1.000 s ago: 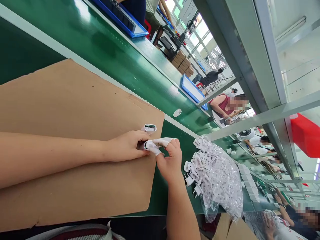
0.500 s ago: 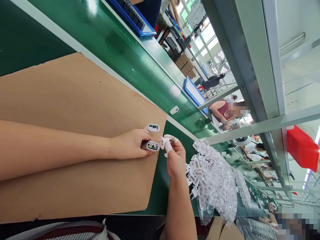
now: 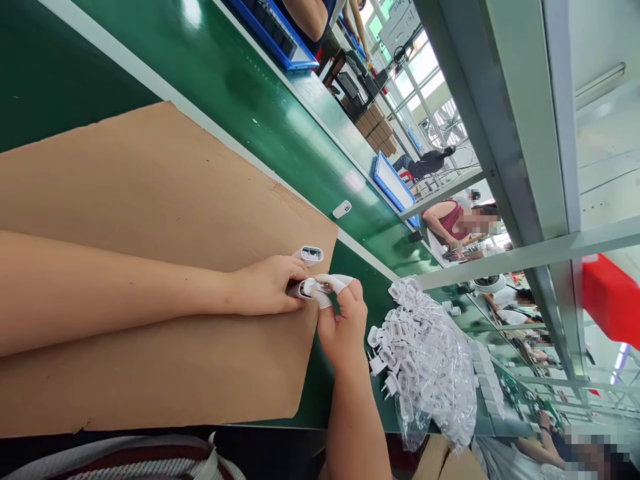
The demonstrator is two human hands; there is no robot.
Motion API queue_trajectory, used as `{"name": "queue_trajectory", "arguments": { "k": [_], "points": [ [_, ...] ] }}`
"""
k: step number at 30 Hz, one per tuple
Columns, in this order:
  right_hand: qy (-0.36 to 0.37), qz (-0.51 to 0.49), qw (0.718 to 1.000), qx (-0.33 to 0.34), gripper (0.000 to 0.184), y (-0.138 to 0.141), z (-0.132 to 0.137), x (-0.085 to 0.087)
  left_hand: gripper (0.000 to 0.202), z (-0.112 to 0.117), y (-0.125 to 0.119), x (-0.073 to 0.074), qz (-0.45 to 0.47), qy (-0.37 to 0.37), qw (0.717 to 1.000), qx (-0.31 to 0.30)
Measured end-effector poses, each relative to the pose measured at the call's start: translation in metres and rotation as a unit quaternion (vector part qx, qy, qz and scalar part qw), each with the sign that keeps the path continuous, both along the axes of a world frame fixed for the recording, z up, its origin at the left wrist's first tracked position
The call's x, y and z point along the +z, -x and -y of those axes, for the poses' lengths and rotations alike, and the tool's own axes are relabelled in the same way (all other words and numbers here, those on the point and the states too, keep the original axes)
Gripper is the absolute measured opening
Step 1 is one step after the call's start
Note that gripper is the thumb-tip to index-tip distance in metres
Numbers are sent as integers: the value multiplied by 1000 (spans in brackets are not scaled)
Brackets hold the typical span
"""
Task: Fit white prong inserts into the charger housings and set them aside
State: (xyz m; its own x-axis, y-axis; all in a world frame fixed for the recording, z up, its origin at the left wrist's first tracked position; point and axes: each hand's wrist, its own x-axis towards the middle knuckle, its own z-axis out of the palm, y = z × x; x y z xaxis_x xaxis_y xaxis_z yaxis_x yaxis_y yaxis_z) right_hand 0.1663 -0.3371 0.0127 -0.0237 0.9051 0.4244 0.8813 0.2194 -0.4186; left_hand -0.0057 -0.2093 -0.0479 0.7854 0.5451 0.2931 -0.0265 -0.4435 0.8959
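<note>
My left hand (image 3: 267, 287) rests on a brown cardboard sheet (image 3: 150, 220) and grips a small white charger housing (image 3: 300, 289) at the sheet's right edge. My right hand (image 3: 343, 320), with white finger cots on thumb and forefinger, pinches a white plug piece against the open end of that housing. A second white housing (image 3: 310, 254), open end showing, lies on the cardboard just beyond my left fingers.
A clear bag heaped with white plug pieces (image 3: 425, 360) lies on the green bench to the right. A lone white housing (image 3: 342, 209) sits on the green conveyor belt. Blue trays (image 3: 393, 183) line the far side, where other people sit. A metal frame post (image 3: 500, 133) rises at right.
My right hand, which held the plug piece a little apart from the housing half a second ago, has brought it back against the housing's open end. My left hand has stayed put.
</note>
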Motion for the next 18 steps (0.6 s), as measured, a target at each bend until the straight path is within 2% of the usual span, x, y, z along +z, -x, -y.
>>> {"name": "queue_trajectory", "arguments": {
  "k": [8,13,18],
  "points": [
    [35,18,999,18,44,-1,-4,3,31,1,0,5,-1,6,1000,-1],
    [72,75,995,11,32,-5,-13,6,35,1,0,8,1,1,1000,7],
    [62,101,993,-3,30,-8,-16,3,38,0,-1,5,-11,-15,1000,8]
  ]
}}
